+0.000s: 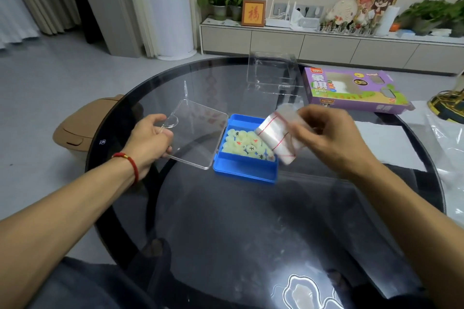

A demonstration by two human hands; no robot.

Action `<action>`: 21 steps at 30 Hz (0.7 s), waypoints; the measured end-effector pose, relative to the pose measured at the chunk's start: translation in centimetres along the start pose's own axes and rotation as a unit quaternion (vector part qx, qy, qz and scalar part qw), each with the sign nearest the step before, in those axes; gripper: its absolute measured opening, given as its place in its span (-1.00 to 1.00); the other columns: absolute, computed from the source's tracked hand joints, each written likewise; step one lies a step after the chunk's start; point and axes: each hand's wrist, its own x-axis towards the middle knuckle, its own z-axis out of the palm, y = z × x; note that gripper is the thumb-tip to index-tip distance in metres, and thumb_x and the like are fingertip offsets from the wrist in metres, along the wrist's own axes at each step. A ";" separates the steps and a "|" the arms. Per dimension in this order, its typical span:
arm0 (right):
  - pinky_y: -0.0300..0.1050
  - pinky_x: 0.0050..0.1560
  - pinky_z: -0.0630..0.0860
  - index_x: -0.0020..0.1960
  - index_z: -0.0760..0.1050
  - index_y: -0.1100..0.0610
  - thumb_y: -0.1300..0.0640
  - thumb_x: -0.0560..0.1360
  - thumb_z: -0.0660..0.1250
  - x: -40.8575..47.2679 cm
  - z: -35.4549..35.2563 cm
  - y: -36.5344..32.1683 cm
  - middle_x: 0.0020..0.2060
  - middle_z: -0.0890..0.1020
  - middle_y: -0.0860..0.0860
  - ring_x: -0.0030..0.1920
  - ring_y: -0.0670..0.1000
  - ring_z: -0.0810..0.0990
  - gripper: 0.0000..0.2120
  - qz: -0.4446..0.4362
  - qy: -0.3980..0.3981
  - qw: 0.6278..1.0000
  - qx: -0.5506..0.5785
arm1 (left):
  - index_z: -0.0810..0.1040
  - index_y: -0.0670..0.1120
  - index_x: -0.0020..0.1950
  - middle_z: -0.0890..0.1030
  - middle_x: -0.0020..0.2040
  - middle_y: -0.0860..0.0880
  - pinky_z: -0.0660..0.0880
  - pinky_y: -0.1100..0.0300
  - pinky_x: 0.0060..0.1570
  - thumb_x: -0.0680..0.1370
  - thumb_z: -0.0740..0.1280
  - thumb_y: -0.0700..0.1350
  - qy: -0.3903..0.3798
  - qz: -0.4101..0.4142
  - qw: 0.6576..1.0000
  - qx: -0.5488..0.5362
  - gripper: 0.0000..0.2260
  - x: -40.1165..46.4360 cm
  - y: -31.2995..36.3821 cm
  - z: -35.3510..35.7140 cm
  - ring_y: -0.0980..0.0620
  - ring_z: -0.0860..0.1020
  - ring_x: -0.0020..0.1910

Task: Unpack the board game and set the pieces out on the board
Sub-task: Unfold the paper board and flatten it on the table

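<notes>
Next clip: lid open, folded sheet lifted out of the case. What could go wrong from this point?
The left hand holds the clear lid swung wide; pushing further may tip the blue case and spill the round pieces. The right hand holds the folded plastic board sheet directly over the pieces, so it could drag some out. On the glass table, loose pieces would likely roll.
</notes>
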 end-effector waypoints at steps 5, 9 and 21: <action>-0.12 -0.07 0.66 0.08 0.65 0.05 0.02 0.59 0.38 0.0 0.3 1.5 0.01 0.71 -0.10 -0.06 -0.10 0.71 -0.85 0.123 -0.003 0.990 0.063 | 0.44 -0.11 0.39 0.64 0.03 -0.17 0.47 0.14 -0.33 0.46 0.32 -0.32 0.100 -0.035 0.994 -0.002 -0.51 4.6 -0.7 -2.2 -0.08 0.60 -0.29; -0.04 -0.03 0.68 0.09 0.63 0.08 0.05 0.60 0.37 0.0 1.2 2.1 0.05 0.71 -0.03 -0.01 -0.05 0.70 -0.86 0.165 -0.057 0.983 0.048 | 0.52 -0.01 -0.16 0.67 -0.10 -0.23 0.60 -0.07 -0.18 0.32 0.24 -0.23 0.177 -0.059 0.982 0.020 -0.82 8.5 -2.7 -3.4 -0.29 0.65 -0.10; -0.07 -0.12 0.70 0.12 0.49 0.13 0.22 0.53 0.46 -0.1 3.4 1.2 -0.11 0.74 -0.04 -0.15 -0.06 0.74 -0.78 0.215 -0.121 0.962 0.117 | 0.31 -0.19 0.42 0.26 0.43 -0.32 0.33 -0.14 0.32 0.52 0.30 -0.29 0.236 -0.077 0.953 0.174 -0.53 7.2 -0.5 -1.2 -0.32 0.29 0.40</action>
